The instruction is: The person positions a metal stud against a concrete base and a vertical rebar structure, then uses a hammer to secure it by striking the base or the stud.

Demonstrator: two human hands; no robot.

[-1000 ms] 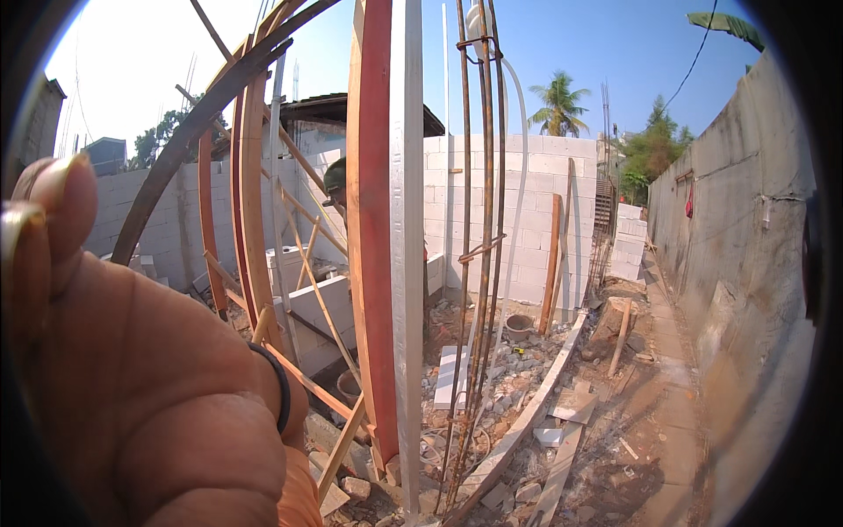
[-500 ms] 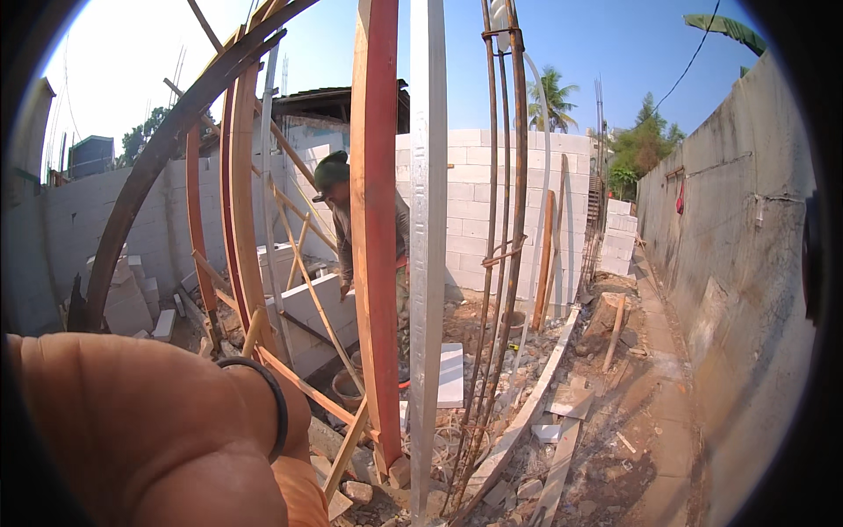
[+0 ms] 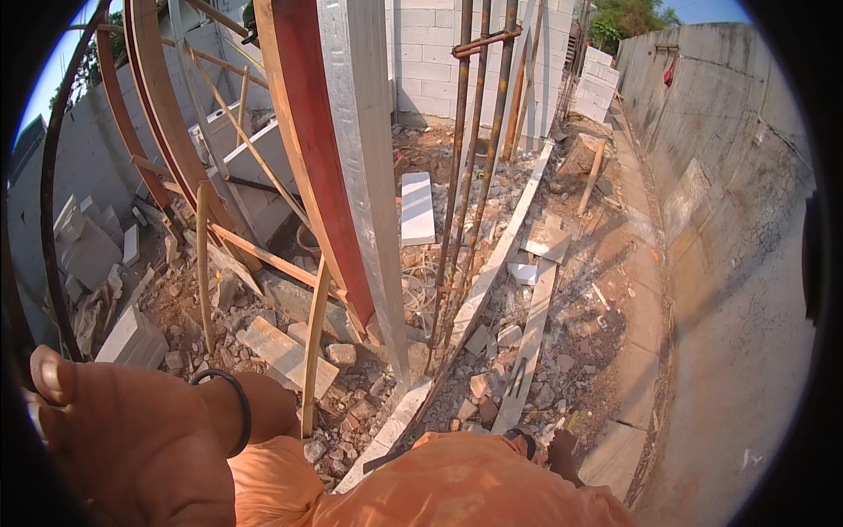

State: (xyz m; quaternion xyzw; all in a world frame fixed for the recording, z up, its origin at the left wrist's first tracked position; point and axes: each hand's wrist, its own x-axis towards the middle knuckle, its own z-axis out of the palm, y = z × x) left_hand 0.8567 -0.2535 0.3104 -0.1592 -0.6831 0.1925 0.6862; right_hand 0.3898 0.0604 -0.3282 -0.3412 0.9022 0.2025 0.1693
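Note:
Close in front at the lower left is my left hand (image 3: 132, 439), palm showing, with a black band (image 3: 233, 413) at its wrist. Two fingertips with nails curl at its left edge; nothing shows in the palm. Below the orange sleeve and shirt (image 3: 465, 483), my right hand (image 3: 562, 452) hangs low over the rubble, small and in shadow. Its fingers are too dark to make out. A dark band (image 3: 527, 443) shows beside it. Nearest ahead stand a red-faced wooden post (image 3: 320, 158) and a silvery metal post (image 3: 364, 176), apart from both hands.
Tied rusty rebar (image 3: 474, 114) rises right of the posts. A long pale plank (image 3: 514, 237) and another board (image 3: 531, 351) lie across broken rubble (image 3: 483, 386). White blocks (image 3: 417, 206) lie about. A grey wall (image 3: 720, 220) bounds the right; thin wooden braces (image 3: 312, 351) lean at left.
My view has tipped downward, bringing the orange shirt, my right hand and more rubble into sight. My left hand shows more of its palm and fingertips. The bending co-worker is now almost wholly out of view.

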